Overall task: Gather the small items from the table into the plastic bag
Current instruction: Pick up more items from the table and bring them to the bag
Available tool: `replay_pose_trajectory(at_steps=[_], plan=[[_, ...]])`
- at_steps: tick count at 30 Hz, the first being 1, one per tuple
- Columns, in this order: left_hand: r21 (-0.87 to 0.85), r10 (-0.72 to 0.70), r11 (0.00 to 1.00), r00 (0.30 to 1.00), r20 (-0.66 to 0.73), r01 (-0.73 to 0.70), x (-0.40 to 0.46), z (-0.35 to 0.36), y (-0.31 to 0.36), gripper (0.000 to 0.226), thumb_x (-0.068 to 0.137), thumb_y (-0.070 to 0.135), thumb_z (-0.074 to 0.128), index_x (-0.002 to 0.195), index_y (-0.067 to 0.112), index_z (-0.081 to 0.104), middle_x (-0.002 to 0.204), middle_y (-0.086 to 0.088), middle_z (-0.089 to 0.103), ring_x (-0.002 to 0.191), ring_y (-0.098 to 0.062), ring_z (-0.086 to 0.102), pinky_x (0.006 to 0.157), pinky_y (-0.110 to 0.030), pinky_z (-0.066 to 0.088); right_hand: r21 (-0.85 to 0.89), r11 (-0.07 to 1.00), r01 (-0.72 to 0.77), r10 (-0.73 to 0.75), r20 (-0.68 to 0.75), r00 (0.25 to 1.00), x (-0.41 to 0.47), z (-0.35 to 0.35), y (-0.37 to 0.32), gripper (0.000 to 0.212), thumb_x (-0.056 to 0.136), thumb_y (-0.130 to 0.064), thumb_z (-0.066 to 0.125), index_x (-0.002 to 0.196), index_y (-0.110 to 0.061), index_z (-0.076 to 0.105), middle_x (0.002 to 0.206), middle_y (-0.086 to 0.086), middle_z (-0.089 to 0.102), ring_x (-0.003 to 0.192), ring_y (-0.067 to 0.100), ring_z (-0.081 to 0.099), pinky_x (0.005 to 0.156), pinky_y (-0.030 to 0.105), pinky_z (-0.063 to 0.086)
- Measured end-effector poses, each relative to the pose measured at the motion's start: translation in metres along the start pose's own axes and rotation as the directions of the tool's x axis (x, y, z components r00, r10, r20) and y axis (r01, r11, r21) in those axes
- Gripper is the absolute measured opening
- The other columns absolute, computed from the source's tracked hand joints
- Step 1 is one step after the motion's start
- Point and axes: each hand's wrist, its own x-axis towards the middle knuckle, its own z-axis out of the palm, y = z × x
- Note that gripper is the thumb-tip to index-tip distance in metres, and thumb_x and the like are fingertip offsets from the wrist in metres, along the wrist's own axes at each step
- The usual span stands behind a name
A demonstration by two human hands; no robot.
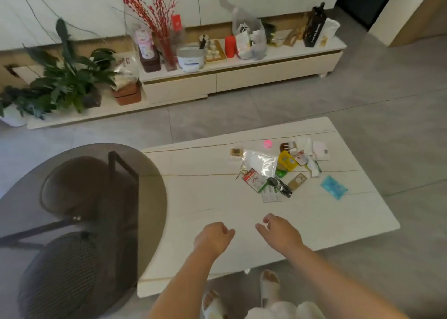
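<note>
Fingers point(262, 229) near round glass table point(48, 173)

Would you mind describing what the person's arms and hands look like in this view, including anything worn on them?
Both arms are bare along all of their visible length, with no sleeves in view. The left hand and the right hand are bare too: no gloves, and no rings, watch or bracelet can be made out at the wrists, though the picture is slightly soft.
</note>
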Motion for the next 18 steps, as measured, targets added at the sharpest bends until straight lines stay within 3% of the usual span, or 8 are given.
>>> replay_pose_trajectory(at_steps=[6,12,18], plan=[[0.039,0.022,0.999,1.000,-0.004,-0.022,0.031,0.007,0.064,0.040,0.093,0.052,0.043,0.111,0.022,0.062,0.114,0.005,0.063,0.101,-0.016,0.059,0.085,-0.028,0.048,0.034,0.999,-0.029,0.030,-0.018,0.999,0.032,-0.038,0.049,0.049,0.096,-0.049,0.041,0.133,-0.017,0.047,0.132,0.002,0.056,0.119,0.018,0.054,0.093,0.032,0.046],[-0.007,-0.080,0.997,0.997,-0.013,0.080,0.070,0.033,0.132,0.039,0.092,0.052,0.043,0.108,0.023,0.063,0.112,0.004,0.065,0.098,-0.016,0.061,0.088,-0.030,0.051,0.003,1.000,-0.010,0.010,0.044,0.999,0.091,-0.080,0.106,0.048,0.096,-0.049,0.042,0.132,-0.019,0.047,0.132,0.001,0.056,0.119,0.018,0.054,0.094,0.031,0.047],[-0.038,-0.069,0.997,0.998,0.007,0.069,0.126,0.071,0.189,0.041,0.095,0.051,0.039,0.118,0.025,0.061,0.119,0.004,0.063,0.105,-0.017,0.060,0.088,-0.030,0.050,-0.039,0.999,-0.002,0.006,0.100,0.995,0.165,-0.098,0.150,0.047,0.095,-0.046,0.045,0.134,-0.019,0.045,0.131,0.000,0.056,0.119,0.018,0.053,0.093,0.032,0.047]])
